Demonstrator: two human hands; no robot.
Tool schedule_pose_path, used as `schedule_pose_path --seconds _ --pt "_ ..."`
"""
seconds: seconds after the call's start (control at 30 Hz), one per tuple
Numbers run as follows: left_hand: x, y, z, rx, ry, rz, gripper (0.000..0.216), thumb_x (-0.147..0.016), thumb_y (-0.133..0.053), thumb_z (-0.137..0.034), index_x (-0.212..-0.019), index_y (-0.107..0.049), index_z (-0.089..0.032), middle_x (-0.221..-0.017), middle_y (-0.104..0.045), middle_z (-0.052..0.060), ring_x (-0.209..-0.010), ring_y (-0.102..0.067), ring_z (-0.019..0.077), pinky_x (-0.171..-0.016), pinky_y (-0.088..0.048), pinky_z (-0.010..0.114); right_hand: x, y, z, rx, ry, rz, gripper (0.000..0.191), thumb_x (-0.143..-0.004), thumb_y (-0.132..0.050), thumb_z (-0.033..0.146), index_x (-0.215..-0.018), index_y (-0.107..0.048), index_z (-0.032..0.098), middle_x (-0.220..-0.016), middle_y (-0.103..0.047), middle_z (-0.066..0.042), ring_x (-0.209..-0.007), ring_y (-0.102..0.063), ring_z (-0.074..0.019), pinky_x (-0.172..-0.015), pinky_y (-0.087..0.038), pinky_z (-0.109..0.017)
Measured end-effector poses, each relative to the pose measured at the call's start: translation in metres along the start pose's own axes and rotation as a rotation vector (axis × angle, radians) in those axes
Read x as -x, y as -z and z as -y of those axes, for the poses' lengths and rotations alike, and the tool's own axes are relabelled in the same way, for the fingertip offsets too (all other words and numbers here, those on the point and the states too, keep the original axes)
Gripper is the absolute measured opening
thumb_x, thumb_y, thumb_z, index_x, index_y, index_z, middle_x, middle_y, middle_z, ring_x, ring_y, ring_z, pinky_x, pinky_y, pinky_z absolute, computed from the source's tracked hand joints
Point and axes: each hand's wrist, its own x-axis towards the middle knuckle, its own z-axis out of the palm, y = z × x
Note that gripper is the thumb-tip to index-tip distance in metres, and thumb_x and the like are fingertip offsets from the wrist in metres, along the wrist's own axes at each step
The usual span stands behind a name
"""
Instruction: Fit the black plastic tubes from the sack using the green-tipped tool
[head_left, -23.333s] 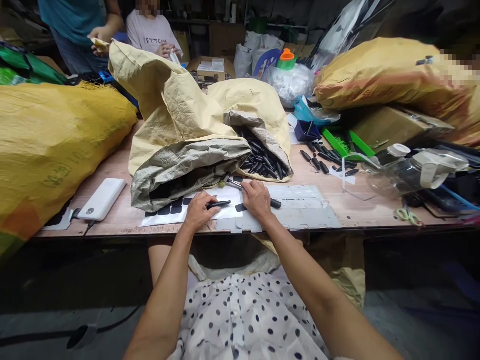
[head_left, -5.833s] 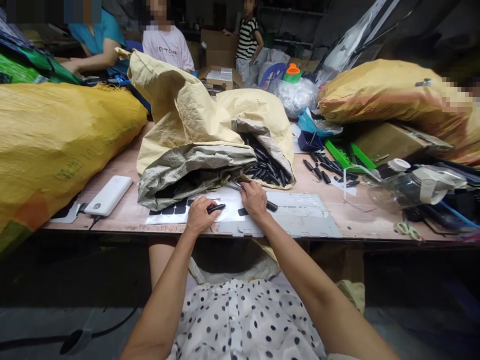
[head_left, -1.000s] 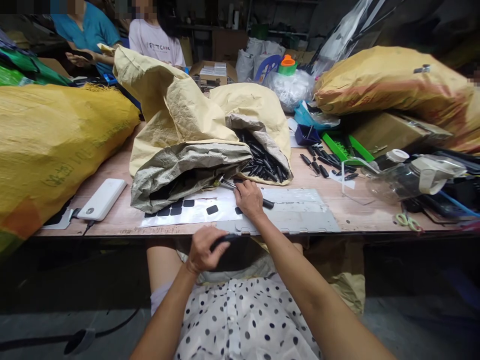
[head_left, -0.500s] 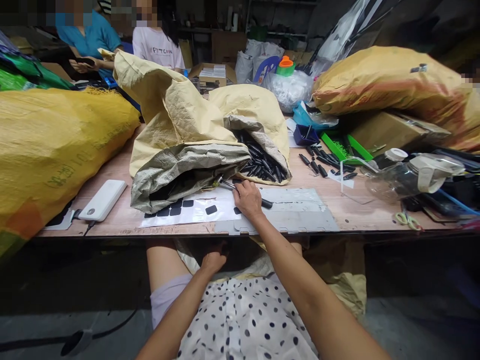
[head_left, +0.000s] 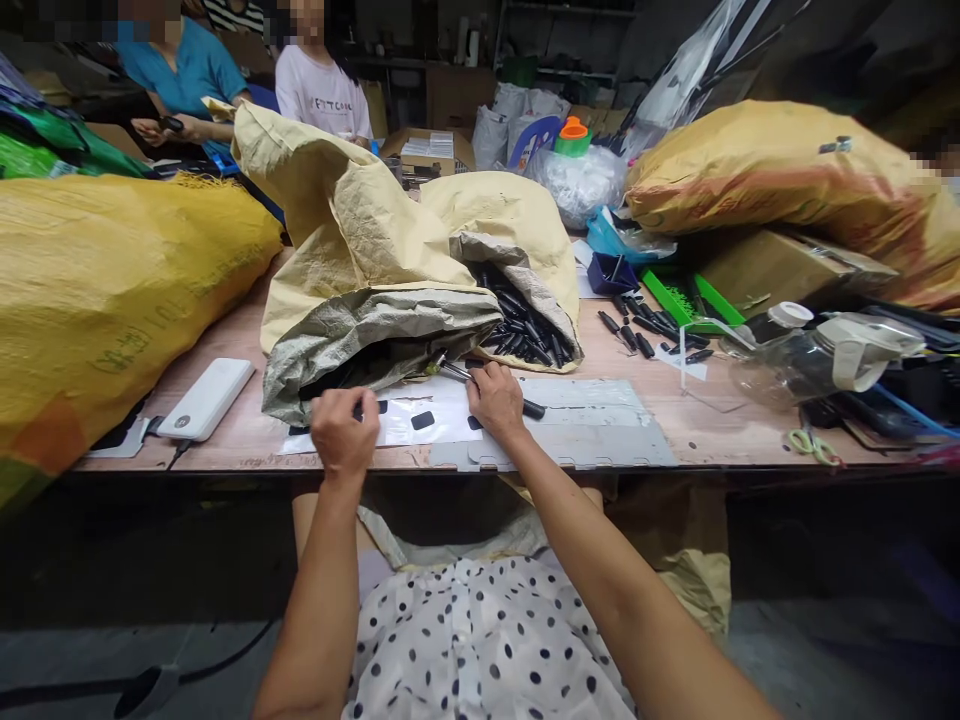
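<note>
My right hand [head_left: 495, 400] lies on the table, closed round a slim metal tool with a black handle [head_left: 533, 408]. The tool's tip points at the mouth of a tan woven sack [head_left: 375, 250]. Black tube-shaped parts [head_left: 529, 335] spill from the sack's opening. My left hand [head_left: 343, 432] is at the table's near edge with its fingers curled, seen from the back, over the left part of a white sheet of black stickers [head_left: 424, 420]. Whether it holds anything is hidden. A grey flat plate [head_left: 600, 425] lies to the right of the sheet.
A white power bank [head_left: 206, 398] with a cable lies at the left, beside a big yellow sack [head_left: 112, 290]. On the right are another yellow sack [head_left: 772, 170], a green tray [head_left: 690, 300], loose black parts [head_left: 637, 335], a plastic bottle [head_left: 817, 350] and scissors [head_left: 810, 440]. Two people [head_left: 319, 85] are across the table.
My left hand dropped below the table edge with a black part, then came back up to the sticker sheet by the sack's mouth. My right hand has stayed on the tool.
</note>
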Motion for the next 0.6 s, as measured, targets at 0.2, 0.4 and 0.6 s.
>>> schedule_pose_path --seconds 0.2,0.4,0.6 --pt "-0.035 0.003 0.011 -0.261 0.520 0.035 0.021 -0.082 -0.062 -0.038 -0.084 -0.072 -0.020 -0.092 -0.069 0.012 -0.099 -0.064 0.0342 -0.087 -0.052 0.044 0.000 -0.001 -0.001 -0.007 0.013 0.000 0.022 -0.096 -0.053 0.025 -0.102 -0.074 0.022 -0.098 -0.062 -0.011 -0.095 -0.050 -0.0259 -0.081 -0.040 -0.034" --pt "-0.036 0.007 0.002 -0.331 0.630 0.126 0.038 -0.079 -0.069 -0.041 -0.107 -0.073 -0.016 -0.098 -0.074 0.018 -0.102 -0.067 0.0415 -0.087 -0.053 0.053 0.000 0.000 0.000 -0.005 0.017 0.003 0.023 -0.097 -0.052 0.026 -0.103 -0.074 0.022 -0.098 -0.062 -0.011 -0.094 -0.049 -0.0255 -0.080 -0.040 -0.034" --pt "-0.041 0.012 0.004 -0.308 0.623 0.169 0.034 -0.075 -0.064 -0.030 -0.104 -0.074 -0.014 -0.091 -0.074 0.019 -0.102 -0.068 0.0432 -0.088 -0.054 0.056 -0.002 0.003 0.002 -0.007 0.003 0.024 0.022 -0.096 -0.054 0.025 -0.103 -0.074 0.021 -0.099 -0.063 -0.011 -0.096 -0.050 -0.0256 -0.080 -0.041 -0.033"
